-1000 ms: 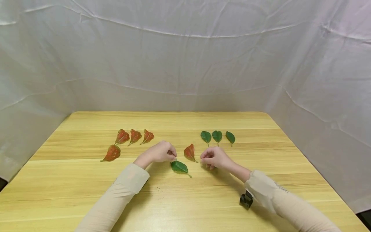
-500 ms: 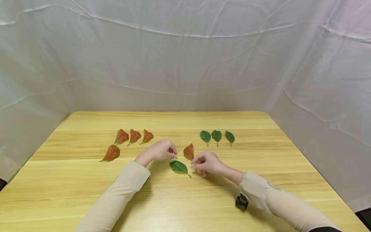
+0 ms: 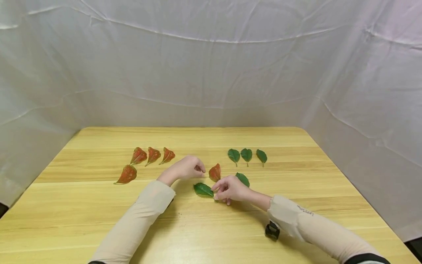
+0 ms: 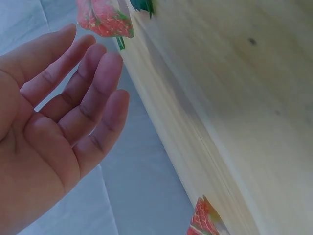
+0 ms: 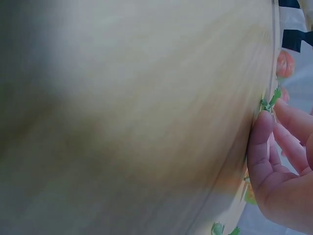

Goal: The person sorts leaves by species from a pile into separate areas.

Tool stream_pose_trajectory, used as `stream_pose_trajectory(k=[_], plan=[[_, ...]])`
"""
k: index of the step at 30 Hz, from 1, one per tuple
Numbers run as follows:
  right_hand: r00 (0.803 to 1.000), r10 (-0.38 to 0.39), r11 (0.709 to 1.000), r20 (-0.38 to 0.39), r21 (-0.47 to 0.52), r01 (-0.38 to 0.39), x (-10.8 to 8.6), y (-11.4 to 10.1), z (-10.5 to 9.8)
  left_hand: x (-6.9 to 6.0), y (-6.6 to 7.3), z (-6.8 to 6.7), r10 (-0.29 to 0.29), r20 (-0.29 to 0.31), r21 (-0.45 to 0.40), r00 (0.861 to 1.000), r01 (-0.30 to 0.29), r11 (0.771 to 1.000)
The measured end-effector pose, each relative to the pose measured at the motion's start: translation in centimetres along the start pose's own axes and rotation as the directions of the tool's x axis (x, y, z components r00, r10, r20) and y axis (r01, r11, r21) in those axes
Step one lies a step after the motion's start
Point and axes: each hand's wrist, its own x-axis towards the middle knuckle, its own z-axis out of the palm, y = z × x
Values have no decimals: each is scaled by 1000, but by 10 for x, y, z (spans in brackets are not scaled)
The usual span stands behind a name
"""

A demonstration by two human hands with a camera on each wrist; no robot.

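A green serrated leaf lies mid-table, its stem toward my right hand. The right index fingertip is at the leaf's edge and the thumb beside the stem, with a gap between them. In the right wrist view, the green leaf shows just beyond those fingertips. Behind that hand a second green leaf lies partly hidden. My left hand hovers left of a red leaf, holding nothing. Its fingers are loosely bent in the left wrist view, near a red leaf.
Three red leaves stand in a row at the back left, with another red leaf in front. At the back right is a row of three green leaves. A pale cloth surrounds the wooden table.
My right hand has moved left and slightly nearer, to the middle green leaf's stem, uncovering the green leaf behind it. The left hand has shifted slightly right and away from me.
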Motion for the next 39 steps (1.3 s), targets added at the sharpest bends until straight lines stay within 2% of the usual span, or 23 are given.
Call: stream_pose_trajectory(k=[6, 13, 20, 27, 34, 39], plan=[[1000, 12, 1000, 11, -9, -12, 2, 1, 1, 6, 2, -3, -7, 3, -33, 1000, 7, 999], [1000, 9, 1000, 20, -20, -9, 3, 4, 2, 17, 4, -4, 22, -4, -72, 1000, -23, 997], [999, 29, 999, 20, -16, -29, 2, 2, 2, 28, 7, -2, -30, -1, -99, 1000, 30, 995], [999, 44, 999, 22, -14, -44, 3, 2, 1, 36, 4, 0, -43, -2, -169, 999, 42, 985], [999, 47, 998, 23, -40, -46, 4, 1, 2, 42, 2, 3, 38, 64, -177, 997, -26, 984], [998, 55, 997, 25, -49, -54, 4, 0, 1, 43, 0, 5, 20, 104, -165, 994, -2, 986]])
